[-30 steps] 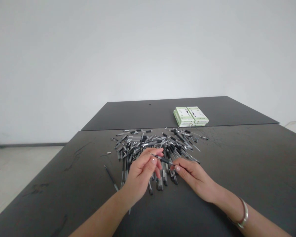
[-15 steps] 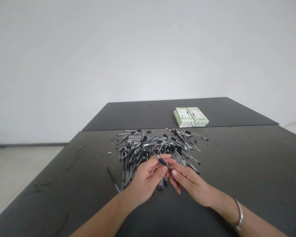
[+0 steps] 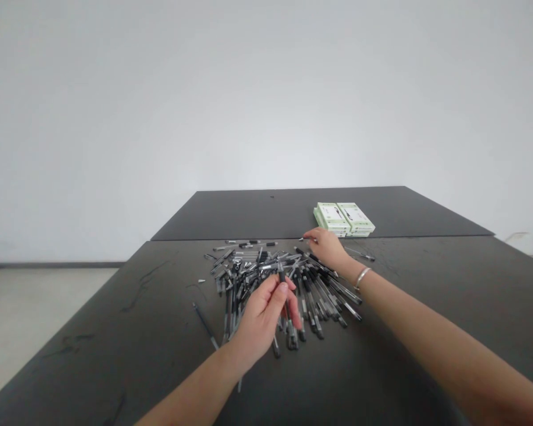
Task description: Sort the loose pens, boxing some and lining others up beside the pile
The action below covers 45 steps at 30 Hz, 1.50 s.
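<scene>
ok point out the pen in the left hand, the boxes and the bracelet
held pen [image 3: 282, 275], head view, on its dark grip
boxes [image 3: 354, 217], head view, on the top face of the right-hand stack
bracelet [image 3: 362, 275], head view, on the visible band

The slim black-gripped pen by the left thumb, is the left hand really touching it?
Touching. The head view shows the left hand pinching the slim black-gripped pen, with the thumb against it and its end sticking out beyond.
</scene>
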Motion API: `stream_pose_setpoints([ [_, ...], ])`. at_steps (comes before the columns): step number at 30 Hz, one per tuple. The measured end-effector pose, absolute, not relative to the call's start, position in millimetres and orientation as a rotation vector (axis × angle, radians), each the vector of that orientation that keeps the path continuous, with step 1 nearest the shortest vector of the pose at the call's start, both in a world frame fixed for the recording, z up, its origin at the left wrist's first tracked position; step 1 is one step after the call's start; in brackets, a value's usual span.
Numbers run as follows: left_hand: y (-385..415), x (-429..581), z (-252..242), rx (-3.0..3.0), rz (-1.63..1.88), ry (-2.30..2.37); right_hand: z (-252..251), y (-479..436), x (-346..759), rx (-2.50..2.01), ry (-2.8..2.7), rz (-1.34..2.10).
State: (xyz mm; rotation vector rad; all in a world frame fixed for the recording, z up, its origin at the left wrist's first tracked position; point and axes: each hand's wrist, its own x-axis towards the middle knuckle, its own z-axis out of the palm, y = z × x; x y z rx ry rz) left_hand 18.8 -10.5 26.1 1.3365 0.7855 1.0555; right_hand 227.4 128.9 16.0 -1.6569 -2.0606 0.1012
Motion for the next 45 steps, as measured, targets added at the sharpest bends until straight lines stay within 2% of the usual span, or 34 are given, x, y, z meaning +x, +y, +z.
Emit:
stream_pose_setpoints([
  [7, -7, 15, 26, 1.307, 1.045, 0.771, -6, 161, 215, -1.771, -2.137, 0.041],
  [18, -7, 16, 29, 1.291, 1.058, 0.792, -13, 167, 217, -1.873, -2.122, 0.054],
  [45, -5, 15, 27, 1.308, 1.059, 0.79, -19, 201, 210, -1.66, -2.249, 0.096],
])
